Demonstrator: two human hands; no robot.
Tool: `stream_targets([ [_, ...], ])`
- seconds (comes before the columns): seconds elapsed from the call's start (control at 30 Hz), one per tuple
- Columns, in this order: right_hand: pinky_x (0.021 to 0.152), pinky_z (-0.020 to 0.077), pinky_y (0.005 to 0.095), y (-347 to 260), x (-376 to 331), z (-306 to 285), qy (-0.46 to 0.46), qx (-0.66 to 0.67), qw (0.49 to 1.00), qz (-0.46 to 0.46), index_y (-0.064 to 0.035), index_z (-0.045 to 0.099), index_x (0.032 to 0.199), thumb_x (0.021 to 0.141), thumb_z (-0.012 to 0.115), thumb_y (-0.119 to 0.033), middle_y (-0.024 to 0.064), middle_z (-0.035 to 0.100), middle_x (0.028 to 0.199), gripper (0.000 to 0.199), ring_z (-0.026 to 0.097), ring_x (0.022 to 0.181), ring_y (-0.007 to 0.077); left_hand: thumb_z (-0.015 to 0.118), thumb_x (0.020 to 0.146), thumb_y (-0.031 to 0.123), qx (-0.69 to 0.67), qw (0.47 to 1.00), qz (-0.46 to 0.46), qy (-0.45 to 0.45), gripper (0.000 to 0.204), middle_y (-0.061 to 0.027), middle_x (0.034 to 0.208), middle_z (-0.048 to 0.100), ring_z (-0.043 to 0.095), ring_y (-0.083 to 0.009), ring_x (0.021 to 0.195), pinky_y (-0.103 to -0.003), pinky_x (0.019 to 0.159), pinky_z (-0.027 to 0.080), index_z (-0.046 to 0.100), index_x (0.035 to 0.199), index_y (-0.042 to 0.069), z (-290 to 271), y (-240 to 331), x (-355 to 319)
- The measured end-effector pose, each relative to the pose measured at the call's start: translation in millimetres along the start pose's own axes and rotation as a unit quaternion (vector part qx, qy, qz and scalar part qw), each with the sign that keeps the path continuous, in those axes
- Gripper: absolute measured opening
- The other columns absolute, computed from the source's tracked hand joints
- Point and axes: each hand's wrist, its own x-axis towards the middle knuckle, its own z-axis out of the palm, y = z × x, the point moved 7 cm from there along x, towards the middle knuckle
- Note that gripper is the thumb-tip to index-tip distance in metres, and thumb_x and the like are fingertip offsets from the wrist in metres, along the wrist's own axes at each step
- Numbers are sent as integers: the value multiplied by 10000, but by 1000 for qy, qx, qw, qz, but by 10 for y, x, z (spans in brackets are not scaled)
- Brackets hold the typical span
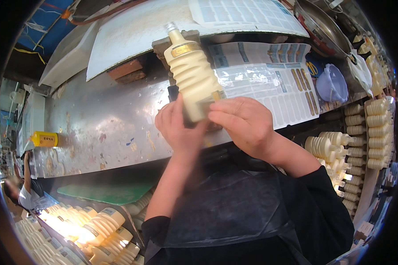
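A cream bottle [192, 75] with wavy ridges lies tilted on the metal table, its silvery neck pointing away from me. Its neck end leans on a brick-like block [160, 46], and a gold label [185, 49] wraps its shoulder. My left hand [177, 126] is closed around the bottle's near end from the left. From the right, my right hand [247, 121] pinches at a grey and gold label [206, 104] on the lower part of the bottle. The fingertips touch the bottle's surface there, and they partly cover the label.
Label sheets [269, 95] lie right of the bottle, beside a purple bucket [332, 84] and a metal pan [325, 24]. A white board [132, 33] rests on bricks [127, 71] behind. Cream bottles [106, 225] are stacked lower left and right. Far left are a yellow bottle [45, 139] and another person [27, 194].
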Motion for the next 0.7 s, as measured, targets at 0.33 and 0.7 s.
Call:
stream_targets([
  [0.33,677,549,383,-99,108,177,-98,74,991,50,-65,692,1045,799,709,-48,87,699,884,246,693,764,280,874,647,237,15,1000,4,2,719,-94,1100,635,575,-306,1063,-429,987,386,658,1305,46,-2,16,12],
  [0.7,655,575,362,8,168,136,-93,-19,992,79,-63,713,1115,806,764,-11,126,743,881,317,729,738,278,920,626,261,-9,1000,-4,-20,803,-103,1152,621,559,-318,1100,-441,1011,369,621,1341,53,28,-61,-31],
])
